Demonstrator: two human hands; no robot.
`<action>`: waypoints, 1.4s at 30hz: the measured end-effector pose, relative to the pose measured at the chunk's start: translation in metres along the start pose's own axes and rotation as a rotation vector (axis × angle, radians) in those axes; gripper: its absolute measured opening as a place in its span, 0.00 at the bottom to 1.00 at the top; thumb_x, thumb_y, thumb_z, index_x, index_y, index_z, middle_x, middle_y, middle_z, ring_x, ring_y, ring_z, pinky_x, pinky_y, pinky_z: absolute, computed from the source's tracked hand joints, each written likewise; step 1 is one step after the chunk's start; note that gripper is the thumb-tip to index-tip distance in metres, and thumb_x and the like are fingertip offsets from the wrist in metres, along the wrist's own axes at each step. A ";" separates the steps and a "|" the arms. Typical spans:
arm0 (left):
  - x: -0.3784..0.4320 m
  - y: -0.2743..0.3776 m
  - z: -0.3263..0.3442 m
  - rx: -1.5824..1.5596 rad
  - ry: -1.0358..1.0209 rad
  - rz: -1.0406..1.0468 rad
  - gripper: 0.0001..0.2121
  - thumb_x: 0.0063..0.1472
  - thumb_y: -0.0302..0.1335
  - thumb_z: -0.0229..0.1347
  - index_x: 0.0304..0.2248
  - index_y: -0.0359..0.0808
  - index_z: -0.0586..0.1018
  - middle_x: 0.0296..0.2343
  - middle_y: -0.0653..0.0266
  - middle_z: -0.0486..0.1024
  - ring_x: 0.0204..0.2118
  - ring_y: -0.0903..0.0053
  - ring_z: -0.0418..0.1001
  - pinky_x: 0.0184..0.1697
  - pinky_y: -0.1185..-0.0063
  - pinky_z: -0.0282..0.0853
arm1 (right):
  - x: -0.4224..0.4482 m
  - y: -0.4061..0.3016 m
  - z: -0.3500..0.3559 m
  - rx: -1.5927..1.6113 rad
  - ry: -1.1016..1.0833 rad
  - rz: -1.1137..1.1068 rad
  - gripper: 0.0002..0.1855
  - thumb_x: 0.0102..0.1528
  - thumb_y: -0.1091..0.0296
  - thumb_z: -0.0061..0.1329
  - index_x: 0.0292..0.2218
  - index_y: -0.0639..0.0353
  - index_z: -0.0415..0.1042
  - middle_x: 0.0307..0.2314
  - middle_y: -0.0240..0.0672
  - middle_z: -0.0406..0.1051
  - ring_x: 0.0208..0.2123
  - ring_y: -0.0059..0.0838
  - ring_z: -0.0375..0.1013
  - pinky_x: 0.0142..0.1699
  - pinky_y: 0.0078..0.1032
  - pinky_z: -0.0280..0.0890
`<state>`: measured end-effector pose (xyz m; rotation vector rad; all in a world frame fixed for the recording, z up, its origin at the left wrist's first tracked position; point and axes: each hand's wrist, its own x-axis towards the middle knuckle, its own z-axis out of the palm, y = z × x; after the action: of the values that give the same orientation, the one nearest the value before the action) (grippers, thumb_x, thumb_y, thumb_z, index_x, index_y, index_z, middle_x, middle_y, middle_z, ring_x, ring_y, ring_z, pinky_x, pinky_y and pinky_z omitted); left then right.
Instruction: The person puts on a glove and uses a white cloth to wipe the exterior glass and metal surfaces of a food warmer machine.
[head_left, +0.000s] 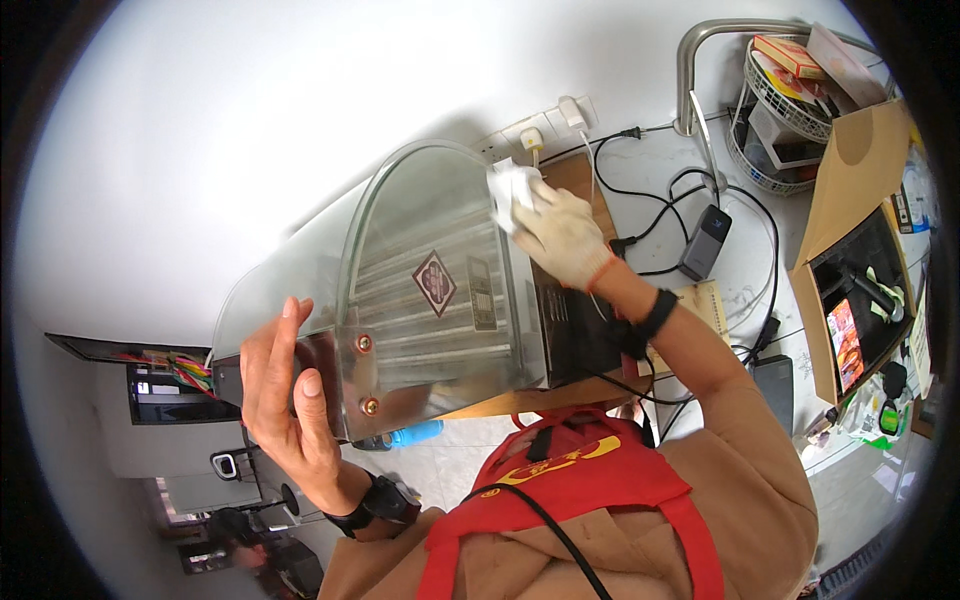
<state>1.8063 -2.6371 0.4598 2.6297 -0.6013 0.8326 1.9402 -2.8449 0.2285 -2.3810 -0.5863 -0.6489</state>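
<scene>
Before me stands a roller grill (420, 330) with a clear curved cover, its metal rollers showing through the side panel. A diamond-shaped sticker (434, 283) and a rectangular label are on that panel. My right hand (564, 238), in a cream knitted glove, holds a crumpled white cloth or tissue (511, 191) against the upper right edge of the cover. My left hand (289, 405) is bare, its fingers apart and raised beside the grill's left metal end. Whether its palm touches the metal cannot be seen. Two screws (364, 343) sit near that end.
A wall socket strip (536, 133) with plugs lies behind the grill. Black cables and a power bank (705, 241) spread over the white counter at right. Further right are a wire basket (780, 112) and an open cardboard box (817, 315). A blue bottle (417, 433) shows below.
</scene>
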 end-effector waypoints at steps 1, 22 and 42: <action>0.000 -0.001 0.000 0.003 -0.004 0.006 0.22 0.62 0.40 0.46 0.46 0.30 0.74 0.36 0.52 0.75 0.34 0.70 0.68 0.35 0.78 0.61 | 0.013 0.007 0.017 0.004 0.005 0.004 0.20 0.55 0.55 0.39 0.44 0.55 0.69 0.38 0.39 0.69 0.36 0.35 0.69 0.39 0.32 0.63; -0.003 0.004 0.001 0.047 0.054 0.021 0.18 0.63 0.30 0.43 0.47 0.29 0.74 0.37 0.53 0.75 0.38 0.67 0.70 0.43 0.74 0.62 | -0.006 -0.125 -0.078 0.633 0.132 -0.449 0.28 0.49 0.48 0.51 0.46 0.55 0.68 0.46 0.45 0.63 0.48 0.39 0.65 0.48 0.40 0.60; -0.004 -0.001 0.003 -0.008 0.050 0.015 0.16 0.63 0.30 0.44 0.46 0.31 0.74 0.38 0.53 0.75 0.40 0.68 0.71 0.46 0.75 0.62 | 0.047 -0.095 -0.032 0.228 0.261 -0.205 0.21 0.56 0.54 0.41 0.44 0.61 0.67 0.42 0.42 0.64 0.44 0.35 0.64 0.49 0.35 0.63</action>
<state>1.8050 -2.6360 0.4548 2.5922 -0.6105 0.8951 1.9159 -2.7854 0.3183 -2.0013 -0.7512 -0.9140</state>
